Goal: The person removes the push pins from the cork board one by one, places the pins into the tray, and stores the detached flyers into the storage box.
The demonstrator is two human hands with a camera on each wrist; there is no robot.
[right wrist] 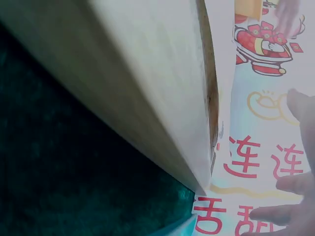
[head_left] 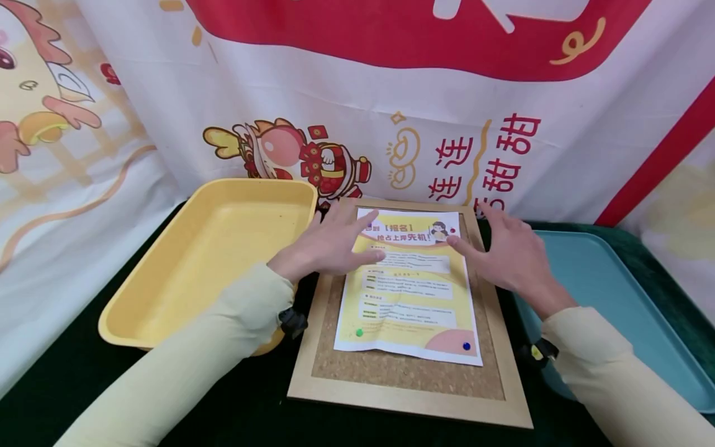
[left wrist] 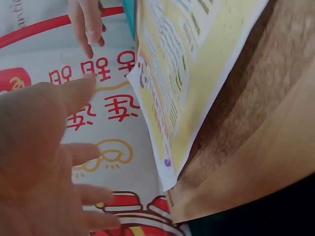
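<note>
A wood-framed corkboard (head_left: 402, 369) lies on the dark green cloth. Pinned to it is a yellow and white printed poster (head_left: 410, 324). A green pushpin (head_left: 359, 333) and a blue pushpin (head_left: 466, 346) mark its lower corners, a red pushpin (head_left: 453, 230) its upper right, and a purple pushpin (left wrist: 167, 162) its upper left. My left hand (head_left: 324, 245), fingers spread, overlaps the board's upper left side in the head view. Opposite it, my right hand (head_left: 511, 254) spreads over the upper right side of the frame. Neither palm holds anything.
A yellow tray (head_left: 206, 261) stands left of the board, close to its frame. To the right lies a blue tray (head_left: 603, 292), partly behind my right forearm. A printed cloth backdrop (head_left: 335, 87) hangs behind the table.
</note>
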